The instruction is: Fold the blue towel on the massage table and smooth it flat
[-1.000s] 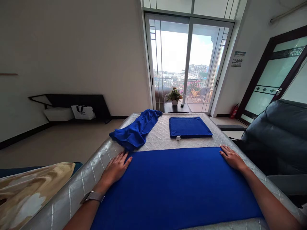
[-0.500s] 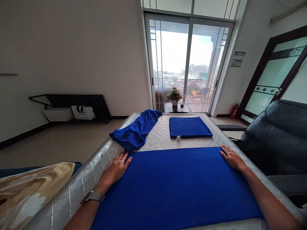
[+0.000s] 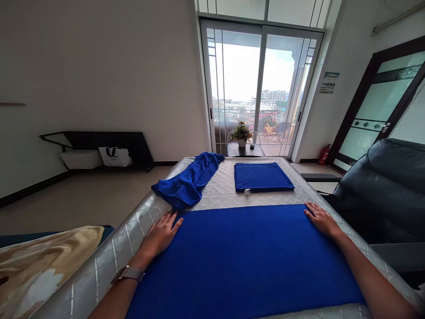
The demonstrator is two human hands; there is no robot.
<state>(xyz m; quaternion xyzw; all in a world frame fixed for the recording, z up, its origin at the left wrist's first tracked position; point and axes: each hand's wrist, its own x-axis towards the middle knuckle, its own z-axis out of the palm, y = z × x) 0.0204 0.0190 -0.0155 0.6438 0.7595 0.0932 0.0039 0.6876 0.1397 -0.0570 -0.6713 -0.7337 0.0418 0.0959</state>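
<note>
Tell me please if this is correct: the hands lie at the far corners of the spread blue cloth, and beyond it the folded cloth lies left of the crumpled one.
One detail is wrong: the folded cloth lies right of the crumpled cloth, as the head view shows. The left hand and right hand do lie at the far corners of the spread blue cloth.
</note>
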